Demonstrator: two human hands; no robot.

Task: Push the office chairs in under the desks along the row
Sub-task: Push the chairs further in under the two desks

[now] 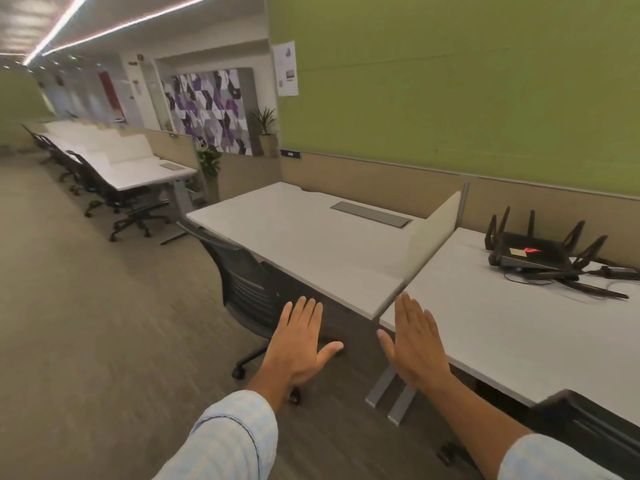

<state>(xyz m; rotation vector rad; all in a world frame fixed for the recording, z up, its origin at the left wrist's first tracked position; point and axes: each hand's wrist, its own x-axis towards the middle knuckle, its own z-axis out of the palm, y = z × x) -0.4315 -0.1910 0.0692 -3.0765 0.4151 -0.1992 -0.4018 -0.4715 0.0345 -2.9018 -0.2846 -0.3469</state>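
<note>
A dark mesh-backed office chair [242,282] stands at the near white desk [311,244], its seat partly under the desktop and its back tilted toward the aisle. My left hand [301,341] is flat and open in the air just right of the chair back, not touching it. My right hand [412,344] is also open, held in front of the edge of the right-hand desk [502,327]. Another dark chair back [588,427] shows at the bottom right, by that desk.
A black router with several antennas [533,254] and cables lies on the right desk. A low divider panel [433,233] separates the two desks. Farther left, a long row of white desks [138,171] has several dark chairs [131,202] along the carpeted aisle.
</note>
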